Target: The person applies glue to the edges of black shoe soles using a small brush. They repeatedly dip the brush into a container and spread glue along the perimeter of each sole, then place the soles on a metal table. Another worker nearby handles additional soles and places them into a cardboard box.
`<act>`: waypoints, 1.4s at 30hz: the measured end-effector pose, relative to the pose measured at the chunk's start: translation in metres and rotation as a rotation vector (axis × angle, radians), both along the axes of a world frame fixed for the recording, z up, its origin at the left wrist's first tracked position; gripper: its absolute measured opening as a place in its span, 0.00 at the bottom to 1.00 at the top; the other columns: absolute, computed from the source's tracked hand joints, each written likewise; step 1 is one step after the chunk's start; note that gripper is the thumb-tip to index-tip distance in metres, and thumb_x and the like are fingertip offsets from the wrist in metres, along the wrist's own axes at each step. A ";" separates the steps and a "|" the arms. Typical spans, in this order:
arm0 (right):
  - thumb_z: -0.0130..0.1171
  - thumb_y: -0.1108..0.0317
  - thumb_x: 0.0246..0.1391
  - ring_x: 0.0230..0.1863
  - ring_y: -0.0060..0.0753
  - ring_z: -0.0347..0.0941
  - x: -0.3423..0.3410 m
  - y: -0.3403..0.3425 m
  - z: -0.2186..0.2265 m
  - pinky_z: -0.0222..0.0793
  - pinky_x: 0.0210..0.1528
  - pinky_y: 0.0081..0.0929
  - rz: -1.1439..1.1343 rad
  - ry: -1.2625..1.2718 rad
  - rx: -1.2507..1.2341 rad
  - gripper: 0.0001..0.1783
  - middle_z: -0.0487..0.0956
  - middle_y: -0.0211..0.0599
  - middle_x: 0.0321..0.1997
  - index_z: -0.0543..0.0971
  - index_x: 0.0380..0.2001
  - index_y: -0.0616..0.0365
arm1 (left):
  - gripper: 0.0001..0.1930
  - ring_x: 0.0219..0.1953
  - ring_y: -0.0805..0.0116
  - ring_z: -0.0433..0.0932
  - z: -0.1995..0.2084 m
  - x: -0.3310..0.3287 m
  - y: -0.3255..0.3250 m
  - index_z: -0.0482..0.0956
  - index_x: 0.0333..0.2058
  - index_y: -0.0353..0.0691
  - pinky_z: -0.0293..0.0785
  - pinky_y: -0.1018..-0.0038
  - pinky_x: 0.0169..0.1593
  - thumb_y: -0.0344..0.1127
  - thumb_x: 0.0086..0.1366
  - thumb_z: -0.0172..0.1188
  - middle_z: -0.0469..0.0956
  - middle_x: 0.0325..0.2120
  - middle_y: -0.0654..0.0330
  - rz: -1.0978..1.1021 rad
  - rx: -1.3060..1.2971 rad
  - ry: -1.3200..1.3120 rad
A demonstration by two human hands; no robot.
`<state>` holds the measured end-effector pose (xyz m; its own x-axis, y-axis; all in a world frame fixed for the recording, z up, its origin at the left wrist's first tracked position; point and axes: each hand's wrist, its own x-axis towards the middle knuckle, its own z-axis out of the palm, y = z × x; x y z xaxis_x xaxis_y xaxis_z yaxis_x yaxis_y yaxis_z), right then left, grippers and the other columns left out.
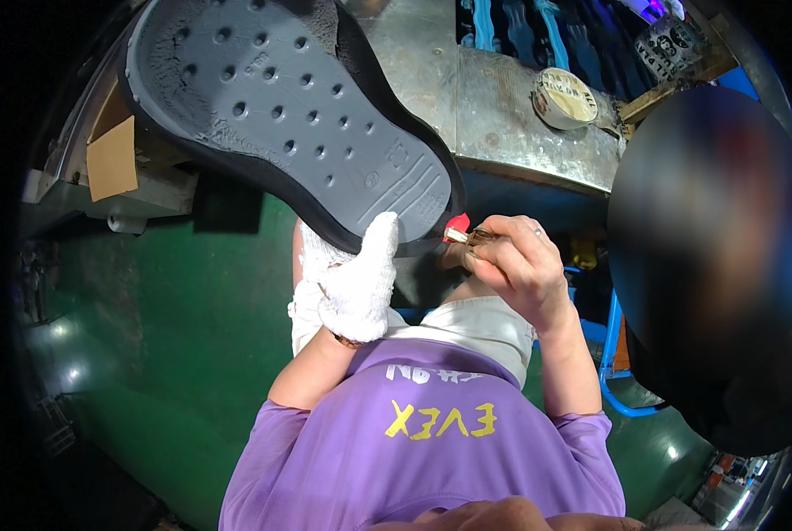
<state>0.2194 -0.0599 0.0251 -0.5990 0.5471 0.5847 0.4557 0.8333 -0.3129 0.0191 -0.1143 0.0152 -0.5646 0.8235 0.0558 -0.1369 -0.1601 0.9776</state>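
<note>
My left hand (358, 283), in a white knitted glove, grips the near end of a large grey shoe sole (289, 115) with a black rim. The thumb presses on its grey face, which carries several small round bumps and moulded lines; the other fingers are partly hidden underneath. My right hand (524, 265), bare with a ring, pinches a small thin tool (459, 235) with a pale band and a red end. That red end is close to the sole's right near edge; whether it touches cannot be told. The lower part of the tool is hidden by fingers.
Beyond the sole stands a metal-topped bench (511, 146). On it sit a tub of cream-coloured paste (566, 97) and a printed can (670, 46). Blue strips (520, 31) lie on a dark surface behind. A cardboard flap (112, 159) is at left. Another person (714, 221) is close at right, near a blue metal frame (613, 354).
</note>
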 end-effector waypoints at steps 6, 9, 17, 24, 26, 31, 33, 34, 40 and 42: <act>0.72 0.75 0.37 0.37 0.41 0.77 0.008 -0.004 -0.003 0.74 0.40 0.35 0.033 0.030 -0.064 0.12 0.79 0.39 0.41 0.78 0.26 0.59 | 0.26 0.48 0.68 0.79 -0.002 -0.002 0.002 0.69 0.59 0.35 0.76 0.72 0.52 0.22 0.62 0.65 0.79 0.49 0.56 -0.038 0.023 0.032; 0.72 0.75 0.37 0.36 0.40 0.77 0.010 -0.006 -0.004 0.73 0.37 0.34 -0.014 0.099 -0.060 0.12 0.79 0.38 0.40 0.78 0.25 0.58 | 0.25 0.48 0.67 0.79 -0.002 -0.001 0.003 0.70 0.58 0.34 0.77 0.72 0.51 0.25 0.63 0.66 0.79 0.48 0.56 -0.006 0.056 0.100; 0.72 0.74 0.35 0.32 0.38 0.77 0.004 -0.007 -0.006 0.71 0.32 0.32 -0.145 0.085 0.050 0.11 0.80 0.36 0.38 0.79 0.24 0.57 | 0.33 0.53 0.68 0.76 0.001 0.001 -0.001 0.67 0.63 0.34 0.73 0.72 0.57 0.16 0.59 0.65 0.76 0.53 0.56 0.013 0.023 0.046; 0.71 0.77 0.34 0.32 0.39 0.77 0.009 -0.001 -0.014 0.71 0.32 0.33 -0.229 0.134 0.103 0.12 0.79 0.39 0.37 0.79 0.26 0.59 | 0.28 0.50 0.67 0.78 -0.006 0.001 0.002 0.70 0.59 0.35 0.75 0.71 0.54 0.25 0.61 0.68 0.78 0.50 0.56 0.030 0.070 0.136; 0.71 0.78 0.35 0.32 0.39 0.77 0.010 -0.002 -0.016 0.71 0.33 0.33 -0.244 0.160 0.101 0.12 0.79 0.39 0.38 0.79 0.26 0.59 | 0.28 0.50 0.67 0.78 -0.006 0.002 0.001 0.70 0.59 0.35 0.75 0.71 0.54 0.25 0.61 0.68 0.78 0.50 0.56 0.022 0.056 0.114; 0.72 0.76 0.35 0.32 0.38 0.77 0.009 -0.005 -0.013 0.71 0.32 0.33 -0.215 0.150 0.105 0.11 0.80 0.38 0.37 0.80 0.26 0.58 | 0.27 0.50 0.67 0.78 -0.007 0.002 -0.001 0.70 0.59 0.35 0.75 0.71 0.54 0.25 0.62 0.68 0.78 0.50 0.57 0.006 0.038 0.068; 0.72 0.76 0.35 0.32 0.37 0.77 0.009 -0.006 -0.012 0.71 0.32 0.32 -0.209 0.109 0.093 0.11 0.80 0.37 0.37 0.80 0.26 0.58 | 0.27 0.50 0.67 0.78 -0.005 0.004 -0.001 0.70 0.59 0.35 0.75 0.71 0.54 0.25 0.62 0.67 0.78 0.50 0.57 -0.006 0.058 0.024; 0.72 0.75 0.35 0.32 0.37 0.78 0.008 -0.006 -0.012 0.71 0.32 0.32 -0.207 0.089 0.087 0.11 0.80 0.37 0.37 0.80 0.25 0.58 | 0.27 0.50 0.67 0.78 -0.004 0.005 -0.002 0.70 0.59 0.35 0.75 0.71 0.54 0.25 0.62 0.67 0.79 0.49 0.57 -0.012 0.067 0.002; 0.72 0.74 0.39 0.35 0.42 0.77 0.007 -0.009 -0.013 0.72 0.35 0.34 -0.007 0.131 0.007 0.12 0.79 0.41 0.40 0.79 0.29 0.57 | 0.33 0.52 0.69 0.77 -0.006 0.003 -0.002 0.68 0.63 0.36 0.73 0.72 0.58 0.15 0.59 0.65 0.77 0.53 0.57 0.042 0.028 0.032; 0.72 0.75 0.40 0.36 0.44 0.77 0.008 -0.010 -0.016 0.72 0.36 0.35 0.040 0.128 -0.009 0.14 0.79 0.42 0.41 0.78 0.31 0.58 | 0.33 0.52 0.69 0.77 -0.009 0.002 -0.002 0.68 0.63 0.36 0.73 0.72 0.57 0.15 0.59 0.65 0.77 0.53 0.57 0.036 0.028 0.000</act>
<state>0.2274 -0.0704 0.0095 -0.5409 0.5302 0.6529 0.3783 0.8467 -0.3741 0.0207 -0.1159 0.0067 -0.5938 0.8007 0.0786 -0.1301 -0.1920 0.9727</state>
